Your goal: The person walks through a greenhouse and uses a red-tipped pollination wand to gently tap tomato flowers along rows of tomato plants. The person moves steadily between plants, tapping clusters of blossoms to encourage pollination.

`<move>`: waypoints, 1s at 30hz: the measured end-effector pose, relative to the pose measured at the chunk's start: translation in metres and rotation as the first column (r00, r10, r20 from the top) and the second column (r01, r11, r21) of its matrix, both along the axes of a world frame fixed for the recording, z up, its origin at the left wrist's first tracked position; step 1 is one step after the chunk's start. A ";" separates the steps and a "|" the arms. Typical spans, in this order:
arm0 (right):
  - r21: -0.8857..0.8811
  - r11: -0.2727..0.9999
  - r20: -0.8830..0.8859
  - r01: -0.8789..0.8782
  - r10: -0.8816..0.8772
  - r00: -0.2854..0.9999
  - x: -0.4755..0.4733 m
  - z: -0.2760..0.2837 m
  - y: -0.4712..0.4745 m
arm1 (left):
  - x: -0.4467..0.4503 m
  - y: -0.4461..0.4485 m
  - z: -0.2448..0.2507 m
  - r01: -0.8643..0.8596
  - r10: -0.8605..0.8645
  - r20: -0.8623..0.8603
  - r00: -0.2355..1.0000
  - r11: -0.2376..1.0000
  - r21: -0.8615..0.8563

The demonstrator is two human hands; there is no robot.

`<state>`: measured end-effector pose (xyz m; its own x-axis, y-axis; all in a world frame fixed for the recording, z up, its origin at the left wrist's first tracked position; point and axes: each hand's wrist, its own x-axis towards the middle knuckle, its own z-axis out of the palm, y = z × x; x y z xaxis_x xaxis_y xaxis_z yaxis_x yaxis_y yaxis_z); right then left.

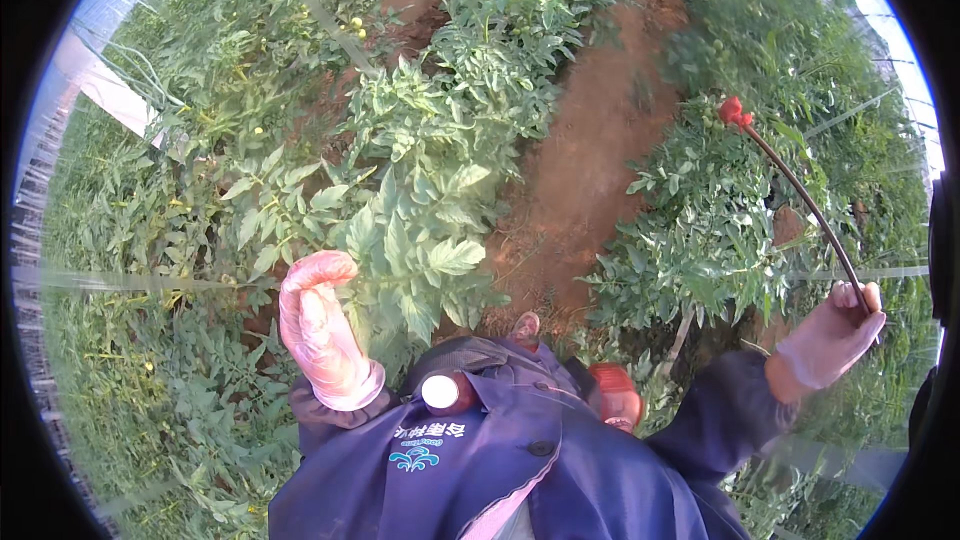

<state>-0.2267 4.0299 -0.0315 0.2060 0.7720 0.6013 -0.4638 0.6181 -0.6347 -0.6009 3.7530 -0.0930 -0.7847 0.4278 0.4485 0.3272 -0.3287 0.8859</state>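
Observation:
My left hand, in a thin pale glove stained pink, is raised at the edge of the tomato plants, its fingers curled; whether anything is between them I cannot tell. At the right, my right hand, in a similar glove, grips the lower end of a thin dark rod. A red tip, shaped like a soft tuft, is on the rod's far end, over the leaves of the right-hand row. A bottle with a white cap rests against my dark blue jacket's chest.
A bare soil path runs between the plant rows. A red container hangs or stands beside my body. Green tomatoes hang in the upper left foliage. Pale strings or straps cross the rows, and clear greenhouse film borders both sides.

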 end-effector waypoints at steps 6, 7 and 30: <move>-0.038 0.998 -0.056 0.054 -0.056 0.997 0.000 -0.007 0.070 | 0.005 0.084 0.032 -0.022 0.017 -0.078 0.997 0.998 -0.061; -0.043 0.997 -0.067 0.058 -0.061 0.996 0.000 -0.008 0.083 | 0.004 0.100 0.036 -0.019 0.013 -0.092 0.996 0.998 -0.058; 0.049 0.982 -0.051 -0.184 0.187 0.981 -0.130 -0.026 0.465 | -0.122 0.457 0.031 -0.286 0.256 -0.228 0.939 0.952 -0.108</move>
